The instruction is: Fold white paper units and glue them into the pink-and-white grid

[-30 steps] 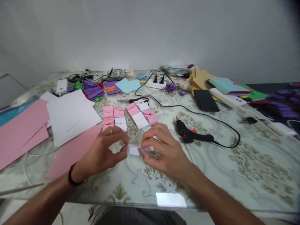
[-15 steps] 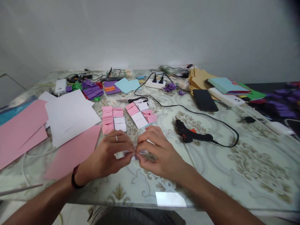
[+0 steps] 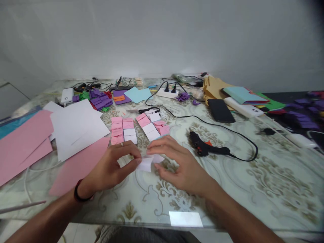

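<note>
Patterned tabletop, left hand pinching small white paper in its grip, right hand beside it, grip loose, fingers parted

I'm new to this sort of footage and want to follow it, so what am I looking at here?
There is no machine: these are a person's bare hands. A camera worn on the head took every picture, looking forward and down.

The left hand pinches a small pale slip. The right hand is open beside it; whether it touches the slip is hard to tell.

On the patterned table, white sheets and pink sheets lie at left. Folded squares sit beyond the hands, with a power strip farther back. A black glue gun lies to the right.
</note>
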The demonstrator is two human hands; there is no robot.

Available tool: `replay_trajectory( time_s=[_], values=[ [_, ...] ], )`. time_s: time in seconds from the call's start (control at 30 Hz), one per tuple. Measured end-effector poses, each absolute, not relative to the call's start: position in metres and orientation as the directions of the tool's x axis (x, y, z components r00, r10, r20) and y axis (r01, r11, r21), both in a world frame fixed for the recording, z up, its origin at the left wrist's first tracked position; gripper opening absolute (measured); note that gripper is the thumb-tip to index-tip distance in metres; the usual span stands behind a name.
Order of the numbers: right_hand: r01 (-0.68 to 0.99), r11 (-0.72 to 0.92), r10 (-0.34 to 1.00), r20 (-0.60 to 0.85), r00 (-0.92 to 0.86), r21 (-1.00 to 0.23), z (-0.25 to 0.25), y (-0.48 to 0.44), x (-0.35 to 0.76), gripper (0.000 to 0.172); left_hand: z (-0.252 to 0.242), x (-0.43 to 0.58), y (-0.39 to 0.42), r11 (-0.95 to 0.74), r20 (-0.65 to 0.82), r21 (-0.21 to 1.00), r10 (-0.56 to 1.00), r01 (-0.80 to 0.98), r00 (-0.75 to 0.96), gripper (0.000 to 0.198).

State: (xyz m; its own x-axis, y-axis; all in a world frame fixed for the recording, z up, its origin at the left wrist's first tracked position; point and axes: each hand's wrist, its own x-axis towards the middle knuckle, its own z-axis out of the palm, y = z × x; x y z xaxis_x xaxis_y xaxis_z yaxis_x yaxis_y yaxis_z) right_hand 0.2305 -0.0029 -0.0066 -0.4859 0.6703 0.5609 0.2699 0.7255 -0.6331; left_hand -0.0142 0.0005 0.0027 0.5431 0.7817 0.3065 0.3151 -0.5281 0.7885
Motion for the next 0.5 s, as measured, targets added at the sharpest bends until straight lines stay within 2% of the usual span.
replay_trajectory(
  time_s=[0.1, 0.17, 0.23, 0.37, 0.4, 0.5],
  values=[
    [0.218, 0.653, 0.712, 0.491, -0.502, -0.725, -0.008, -0.004, 0.228, 0.025, 0.004, -0.014, 0.0, -0.467, 0.247, 0.843, 0.777, 0.267, 0.579, 0.013],
    [0.214, 0.586, 0.753, 0.428, -0.499, -0.782, -0.009, -0.005, 0.226, 0.017, 0.003, -0.014, -0.001, -0.48, 0.26, 0.838, 0.771, 0.261, 0.582, 0.015],
    [0.242, 0.518, 0.8, 0.364, -0.476, -0.821, -0.009, -0.005, 0.225, 0.01, 0.001, -0.013, -0.003, -0.559, 0.337, 0.781, 0.752, 0.278, 0.567, 0.015],
    [0.308, 0.402, 0.871, 0.255, -0.42, -0.862, -0.009, -0.005, 0.224, 0.006, -0.005, -0.011, -0.006, -0.706, 0.454, 0.597, 0.689, 0.382, 0.564, 0.047],
    [0.318, 0.387, 0.876, 0.238, -0.42, -0.865, -0.009, -0.005, 0.223, 0.006, -0.007, -0.01, -0.007, -0.72, 0.47, 0.56, 0.684, 0.41, 0.558, 0.046],
    [0.349, 0.398, 0.872, 0.231, -0.431, -0.848, -0.009, -0.005, 0.221, 0.006, -0.01, -0.006, -0.008, -0.72, 0.499, 0.524, 0.693, 0.455, 0.521, 0.027]
  ],
)
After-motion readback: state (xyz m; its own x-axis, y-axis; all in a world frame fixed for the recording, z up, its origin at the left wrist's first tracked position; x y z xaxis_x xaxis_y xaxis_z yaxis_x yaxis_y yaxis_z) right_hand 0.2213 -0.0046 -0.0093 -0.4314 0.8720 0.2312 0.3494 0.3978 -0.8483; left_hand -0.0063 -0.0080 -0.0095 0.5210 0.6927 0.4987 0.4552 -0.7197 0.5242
